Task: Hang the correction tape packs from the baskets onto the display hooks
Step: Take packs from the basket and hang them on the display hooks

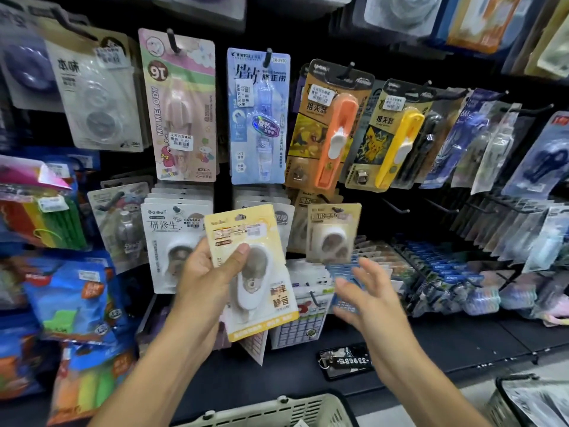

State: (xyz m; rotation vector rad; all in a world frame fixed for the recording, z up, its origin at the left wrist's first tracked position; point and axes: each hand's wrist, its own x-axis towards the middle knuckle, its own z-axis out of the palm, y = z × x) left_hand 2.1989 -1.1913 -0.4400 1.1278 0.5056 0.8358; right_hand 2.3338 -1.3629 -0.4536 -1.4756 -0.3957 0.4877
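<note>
My left hand grips a yellow correction tape pack with a white dispenser in its blister, thumb across the front. It is held up in front of the display wall, its top hole near a row of white packs on a hook. My right hand hovers to the right of the pack with fingers spread, holding nothing. A beige pack hangs on a hook just above that hand. A white basket sits at the bottom edge.
Hooks carry many other packs: pink, blue, orange and yellow ones above. Two bare hooks stick out at the right. A dark tag lies on the black shelf. A second basket stands at bottom right.
</note>
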